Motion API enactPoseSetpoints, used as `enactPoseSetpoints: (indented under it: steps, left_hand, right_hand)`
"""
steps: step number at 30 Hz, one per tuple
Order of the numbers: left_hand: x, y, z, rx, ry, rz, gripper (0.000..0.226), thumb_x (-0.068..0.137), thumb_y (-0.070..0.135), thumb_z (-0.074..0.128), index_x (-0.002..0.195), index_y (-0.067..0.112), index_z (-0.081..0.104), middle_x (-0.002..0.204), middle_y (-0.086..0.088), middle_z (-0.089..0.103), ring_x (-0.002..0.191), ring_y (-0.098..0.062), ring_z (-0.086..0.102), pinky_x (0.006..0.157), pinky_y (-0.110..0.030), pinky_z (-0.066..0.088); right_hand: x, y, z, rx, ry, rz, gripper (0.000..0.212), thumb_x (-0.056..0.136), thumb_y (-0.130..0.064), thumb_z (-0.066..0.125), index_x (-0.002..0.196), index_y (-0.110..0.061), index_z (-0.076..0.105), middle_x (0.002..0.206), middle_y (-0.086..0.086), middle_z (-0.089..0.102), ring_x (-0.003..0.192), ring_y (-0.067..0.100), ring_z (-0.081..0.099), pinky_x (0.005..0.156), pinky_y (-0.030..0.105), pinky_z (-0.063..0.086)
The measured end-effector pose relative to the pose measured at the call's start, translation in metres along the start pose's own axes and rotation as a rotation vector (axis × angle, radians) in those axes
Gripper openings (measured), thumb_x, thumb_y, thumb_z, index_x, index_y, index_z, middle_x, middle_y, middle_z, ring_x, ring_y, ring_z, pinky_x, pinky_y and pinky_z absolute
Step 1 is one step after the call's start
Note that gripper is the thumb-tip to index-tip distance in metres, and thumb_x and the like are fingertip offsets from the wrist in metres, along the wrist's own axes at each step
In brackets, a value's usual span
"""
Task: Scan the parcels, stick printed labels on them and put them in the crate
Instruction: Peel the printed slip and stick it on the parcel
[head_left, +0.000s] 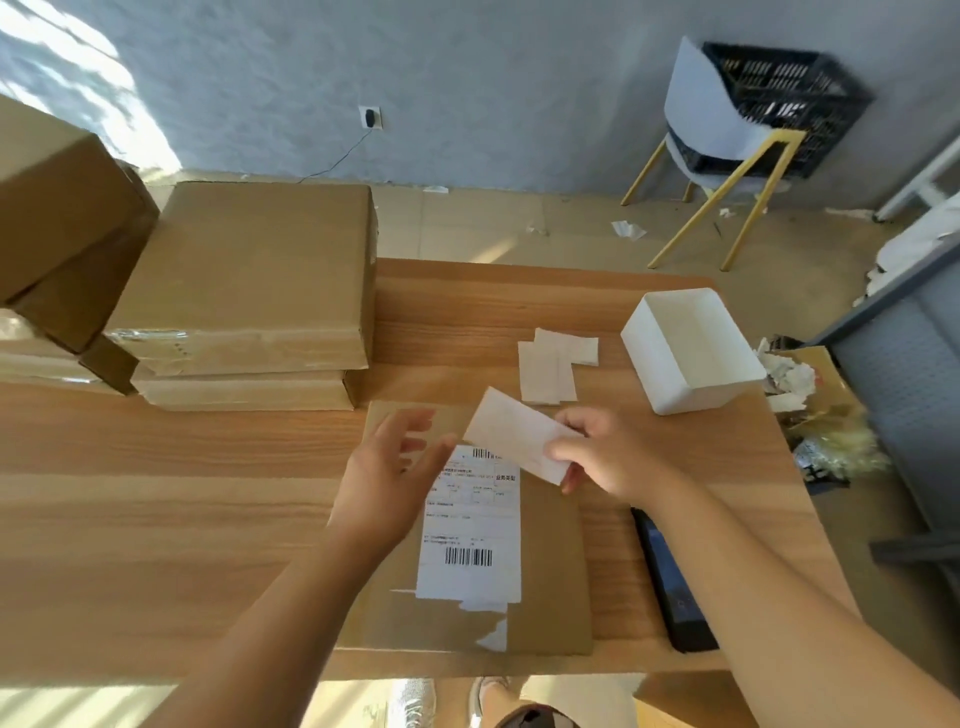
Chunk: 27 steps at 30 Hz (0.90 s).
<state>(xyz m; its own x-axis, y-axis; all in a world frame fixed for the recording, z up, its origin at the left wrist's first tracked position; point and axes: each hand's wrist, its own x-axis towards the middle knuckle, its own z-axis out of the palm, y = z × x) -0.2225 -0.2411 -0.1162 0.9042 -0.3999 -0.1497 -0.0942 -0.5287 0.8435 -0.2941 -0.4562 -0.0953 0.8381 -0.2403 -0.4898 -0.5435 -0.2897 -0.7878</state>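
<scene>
A flat brown parcel (550, 582) lies on the wooden table (156, 493) in front of me, with a white shipping label (470, 530) bearing barcodes stuck on its top. My right hand (608, 457) pinches a blank white label (514, 439) just above the parcel's far end. My left hand (389, 467) hovers open beside it, fingers spread, over the parcel's left edge. More white labels (550, 364) lie loose on the table behind. The black crate (779, 104) sits on a white chair at the back right.
Several brown cardboard parcels (249, 280) are stacked on the table's left. An empty white box (691, 353) stands at the right. A black scanner-like device (670, 582) lies by my right forearm. Paper scraps fill a bin (810, 395) beyond the table's right edge.
</scene>
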Motion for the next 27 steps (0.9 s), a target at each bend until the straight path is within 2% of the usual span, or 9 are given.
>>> enactPoseSetpoints:
  steps: [3,7,10,12,15,18,21,24,27]
  left_hand:
    - [-0.007,-0.001,-0.007,-0.025,-0.092,-0.016,0.038,0.087,0.035,0.061,0.124,0.035,0.05,0.109,0.02,0.057,0.091,0.003,0.057,0.064,-0.008,0.039]
    - [-0.019,-0.009,-0.011,0.07,-0.188,0.047,0.015,0.088,0.025,0.061,0.099,0.034,0.064,0.087,0.019,0.062,0.078,0.004,0.059,0.057,-0.003,0.039]
    - [-0.028,-0.017,-0.013,0.049,-0.156,0.031,0.012,0.086,0.018,0.063,0.08,0.029,0.063,0.073,0.017,0.064,0.07,0.002,0.061,0.058,-0.007,0.042]
    - [-0.031,-0.021,-0.015,-0.043,-0.149,-0.069,0.009,0.084,0.014,0.062,0.08,0.021,0.065,0.068,0.007,0.068,0.066,-0.009,0.066,0.062,-0.024,0.051]
    - [-0.034,-0.025,-0.017,-0.245,-0.156,-0.191,0.004,0.084,0.004,0.06,0.083,0.009,0.061,0.066,-0.003,0.071,0.066,-0.017,0.07,0.063,-0.03,0.055]
    - [-0.036,-0.027,-0.017,-0.468,-0.206,-0.266,0.008,0.084,-0.005,0.059,0.08,0.002,0.057,0.066,-0.01,0.071,0.069,-0.026,0.07,0.068,-0.038,0.057]
    - [-0.041,-0.024,-0.016,-0.566,-0.268,-0.286,0.009,0.085,-0.006,0.058,0.08,0.002,0.056,0.065,-0.012,0.07,0.064,-0.022,0.069,0.064,-0.033,0.057]
    - [-0.047,-0.02,-0.015,-0.589,-0.324,-0.286,0.011,0.086,-0.005,0.059,0.078,0.003,0.058,0.063,-0.011,0.069,0.061,-0.019,0.068,0.062,-0.03,0.057]
    - [-0.05,-0.02,-0.015,-0.595,-0.354,-0.286,0.009,0.087,-0.001,0.059,0.079,0.003,0.061,0.065,-0.01,0.069,0.06,-0.018,0.066,0.062,-0.03,0.055]
  right_hand:
    - [-0.021,0.005,0.02,-0.19,-0.115,0.02,0.008,0.086,-0.014,0.059,0.089,-0.015,0.067,0.086,0.013,0.069,0.062,0.015,0.067,0.074,0.037,0.053]
    - [-0.037,0.009,0.043,-0.177,-0.119,0.001,0.009,0.087,-0.012,0.06,0.091,-0.007,0.066,0.08,0.007,0.068,0.064,0.013,0.065,0.066,0.031,0.052]
    - [-0.043,0.017,0.056,-0.02,0.076,-0.03,0.008,0.085,-0.011,0.065,0.091,-0.016,0.067,0.087,0.008,0.068,0.071,0.016,0.063,0.071,0.039,0.054]
    - [-0.047,0.027,0.065,0.103,0.278,-0.014,0.019,0.084,-0.021,0.07,0.097,-0.032,0.062,0.093,0.001,0.067,0.082,0.016,0.064,0.077,0.041,0.057]
    - [-0.058,0.032,0.08,0.194,0.488,-0.022,0.031,0.079,-0.036,0.073,0.097,-0.047,0.05,0.096,-0.011,0.064,0.091,0.012,0.064,0.078,0.039,0.056]
    - [-0.067,0.026,0.097,0.322,0.407,-0.098,0.029,0.083,-0.026,0.073,0.096,-0.04,0.052,0.106,-0.009,0.063,0.094,0.015,0.065,0.074,0.032,0.057]
    - [-0.07,0.02,0.11,0.331,0.324,-0.154,0.031,0.083,-0.024,0.072,0.099,-0.045,0.056,0.113,-0.007,0.063,0.093,0.016,0.067,0.078,0.034,0.057]
    - [-0.068,0.014,0.114,0.393,0.335,-0.181,0.029,0.085,-0.011,0.07,0.101,-0.033,0.061,0.105,0.001,0.068,0.082,0.019,0.066,0.075,0.032,0.057]
    - [-0.067,0.009,0.113,0.432,0.366,-0.2,0.029,0.085,0.001,0.066,0.099,-0.025,0.063,0.096,0.002,0.069,0.076,0.011,0.062,0.064,0.024,0.053]
